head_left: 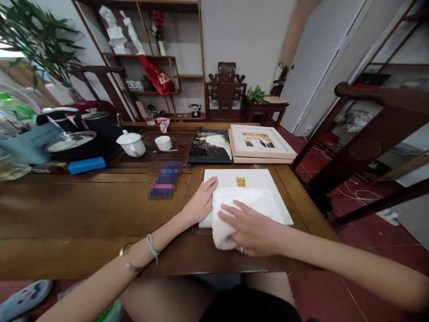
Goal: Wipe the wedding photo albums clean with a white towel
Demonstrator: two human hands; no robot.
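Note:
A white flat panel [258, 175] lies on the wooden table near its front edge, with a small gold-coloured patch [240, 181] on its upper part. My left hand [202, 200] rests along the panel's left edge, fingers stretched out and holding nothing. Under my right hand [253, 228] is a folded white fluffy towel [223, 235], which covers much of the panel's lower half. The right fingers bend over the towel and grip it, and its near left corner hangs past the panel's front edge. The right thumb is mostly hidden.
Behind the panel are stacked pale picture frames [264, 154] and a dark picture of a white bird [212, 146]. A phone with a blurred screen [165, 181] lies to the left. A lidded white cup [131, 144], a white bowl [163, 143] and a blue block [87, 165] stand farther left.

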